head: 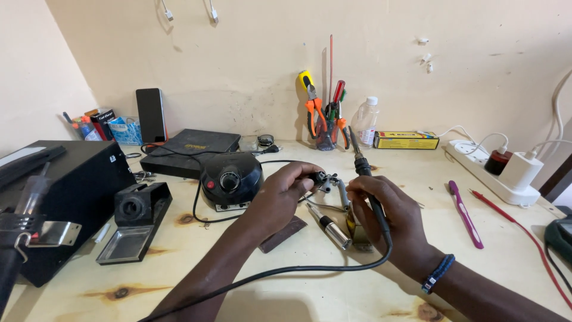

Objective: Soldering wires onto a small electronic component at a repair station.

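You are pinching a small metal connector (326, 179) in the curled fingers of your left hand (280, 200), just above the wooden bench (286, 292). Your right hand (387, 220) is gripping a black soldering iron (370, 194) tightly, pen-style, beside the connector. 1 silver plug (330, 226) is lying between both hands

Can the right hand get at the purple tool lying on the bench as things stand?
Probably not right away: the right hand is closed around the soldering iron. The bench between it and the purple tool looks bare, so only the iron hinders a grasp.
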